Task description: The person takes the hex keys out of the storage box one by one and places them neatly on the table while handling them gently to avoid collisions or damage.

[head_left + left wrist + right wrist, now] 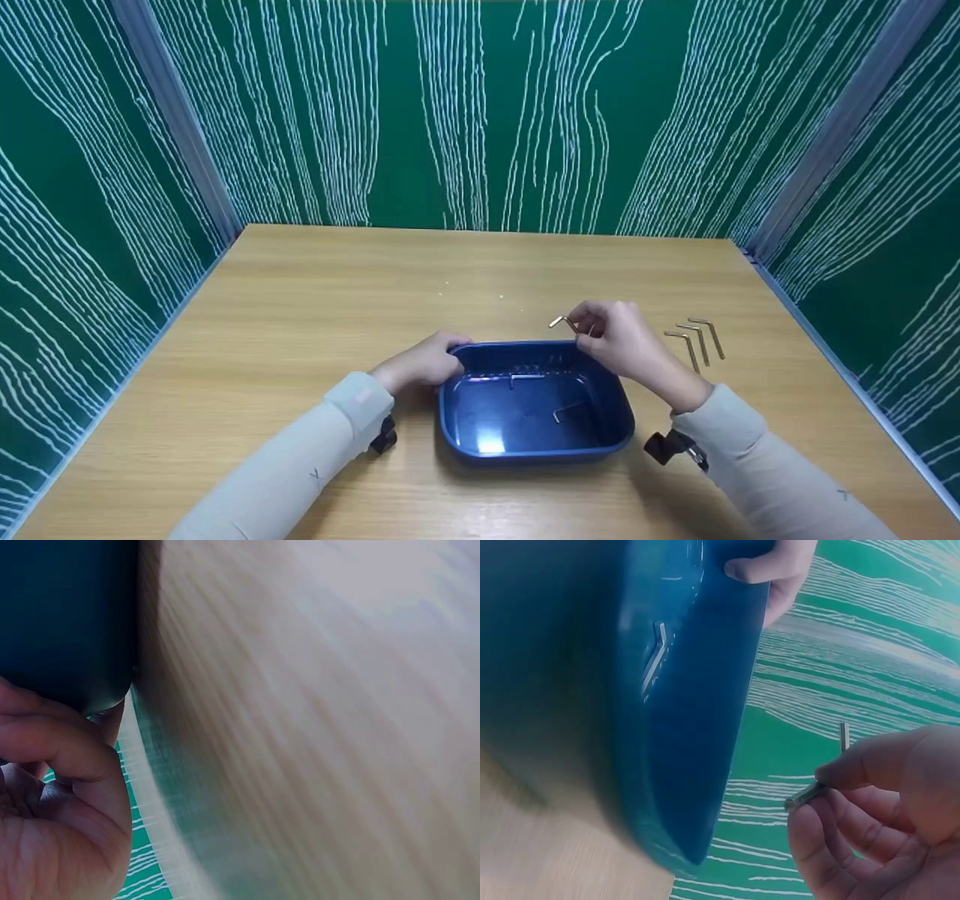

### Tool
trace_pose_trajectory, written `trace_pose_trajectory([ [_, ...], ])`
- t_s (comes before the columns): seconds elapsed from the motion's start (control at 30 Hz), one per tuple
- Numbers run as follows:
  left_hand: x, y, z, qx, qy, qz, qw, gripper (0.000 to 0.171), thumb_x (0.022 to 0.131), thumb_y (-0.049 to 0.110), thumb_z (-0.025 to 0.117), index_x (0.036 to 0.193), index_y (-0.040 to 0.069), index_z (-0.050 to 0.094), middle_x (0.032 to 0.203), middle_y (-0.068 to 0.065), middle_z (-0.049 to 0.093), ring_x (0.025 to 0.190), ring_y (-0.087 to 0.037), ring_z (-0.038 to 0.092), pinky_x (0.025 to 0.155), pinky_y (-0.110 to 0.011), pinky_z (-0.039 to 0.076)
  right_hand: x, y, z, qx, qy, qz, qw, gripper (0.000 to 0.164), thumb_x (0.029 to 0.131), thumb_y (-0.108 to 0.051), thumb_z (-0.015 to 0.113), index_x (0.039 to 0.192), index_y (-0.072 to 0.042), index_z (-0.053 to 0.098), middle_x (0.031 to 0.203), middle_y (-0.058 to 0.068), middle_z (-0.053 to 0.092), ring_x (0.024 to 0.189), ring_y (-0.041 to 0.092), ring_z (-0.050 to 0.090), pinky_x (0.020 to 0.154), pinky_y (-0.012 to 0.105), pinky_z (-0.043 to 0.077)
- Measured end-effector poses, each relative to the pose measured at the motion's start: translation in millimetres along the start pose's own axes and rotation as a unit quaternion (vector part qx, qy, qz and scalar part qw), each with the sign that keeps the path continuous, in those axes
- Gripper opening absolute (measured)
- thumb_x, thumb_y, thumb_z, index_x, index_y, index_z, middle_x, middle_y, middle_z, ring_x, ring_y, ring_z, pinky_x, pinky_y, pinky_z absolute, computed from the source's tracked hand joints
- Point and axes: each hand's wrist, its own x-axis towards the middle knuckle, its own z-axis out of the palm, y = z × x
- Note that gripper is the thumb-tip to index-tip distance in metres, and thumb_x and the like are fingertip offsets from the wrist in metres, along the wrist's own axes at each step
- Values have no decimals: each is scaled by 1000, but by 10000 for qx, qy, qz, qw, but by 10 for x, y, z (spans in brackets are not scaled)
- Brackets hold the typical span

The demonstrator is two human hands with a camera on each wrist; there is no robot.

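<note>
A blue plastic tub (525, 454) sits on the table, its far left corner gripped by my left hand (430, 363). In the right wrist view that hand's thumb (751, 568) hooks over the rim to the inside. Above the far right corner, my right hand (616, 336) pinches a small L-shaped hex key (805, 795) between thumb and fingertips. Inside the tub one hex key (556, 415) lies on the floor, and another (526, 376) shows near the far wall. Three more hex keys (703, 345) lie in a loose row right of my right hand.
The wooden table (337, 277) has several tiny pale specks (501, 297) beyond the tub. Green panels with white wavy lines (465, 112) stand along its back and both sides. Dark wrist cameras (384, 435) hang under both sleeves.
</note>
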Motion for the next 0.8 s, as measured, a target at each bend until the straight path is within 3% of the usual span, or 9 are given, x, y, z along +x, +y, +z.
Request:
trace_pose_trajectory([
  [0.23, -8, 5, 1, -83, -23, -86, 9999, 35, 86, -7, 53, 113, 2, 73, 87, -2, 58, 66, -15, 54, 55, -22, 45, 8, 108, -46, 150, 56, 266, 9995, 15, 90, 9, 69, 104, 5, 74, 85, 15, 75, 73, 17, 65, 61, 19, 51],
  [0.53, -18, 10, 1, -151, -63, -171, 9997, 34, 86, -7, 53, 111, 4, 72, 87, -2, 59, 65, -15, 54, 54, -22, 45, 15, 217, -98, 40, 114, 617, 9980, 16, 92, 7, 68, 107, 5, 74, 90, 16, 75, 77, 22, 67, 63, 21, 51],
  [0.8, 4, -19, -10, -164, -102, -159, 9997, 35, 86, -7, 52, 113, 4, 72, 92, -3, 61, 66, -15, 54, 56, -23, 47, 8, 276, -130, 10, 254, 677, 9974, 18, 92, 7, 68, 109, 6, 73, 89, 17, 75, 72, 18, 67, 58, 20, 52],
])
